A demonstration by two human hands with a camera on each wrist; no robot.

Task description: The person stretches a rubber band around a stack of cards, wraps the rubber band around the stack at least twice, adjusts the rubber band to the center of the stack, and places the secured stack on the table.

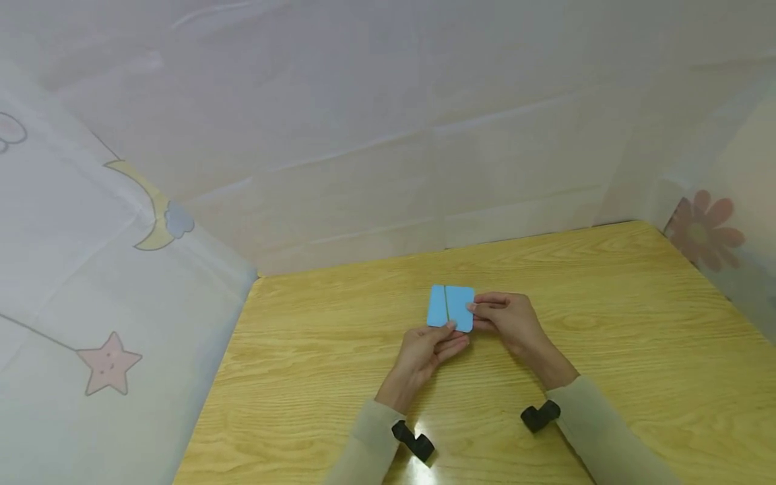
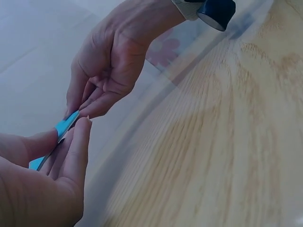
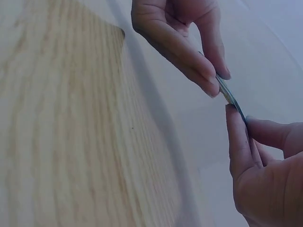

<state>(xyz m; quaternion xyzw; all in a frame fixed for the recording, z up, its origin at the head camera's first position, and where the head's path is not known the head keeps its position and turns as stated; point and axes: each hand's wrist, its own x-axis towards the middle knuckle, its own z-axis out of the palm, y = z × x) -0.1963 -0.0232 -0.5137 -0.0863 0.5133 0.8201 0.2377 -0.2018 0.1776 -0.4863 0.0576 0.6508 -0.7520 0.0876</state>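
Observation:
A thin, light-blue square card [image 1: 438,307] with rounded corners is held above the table between both hands. A narrow olive line, which looks like a band, crosses its face from the top edge to the bottom. My left hand [image 1: 421,350] pinches the lower edge, thumb on the blue face and fingers underneath. At the right edge, my right hand [image 1: 512,323] pinches the card between thumb and fingers. Seen nearly edge-on in the left wrist view, the card [image 2: 64,125] is tilted. Its underside is mostly hidden by the fingers.
The wood-grain table [image 1: 315,377] extends on all sides of the hands. Behind it hangs a pale cloth wall [image 1: 364,135]; at the left is a printed sheet [image 1: 54,269] with a star and moon, and at the right a printed flower [image 1: 703,232].

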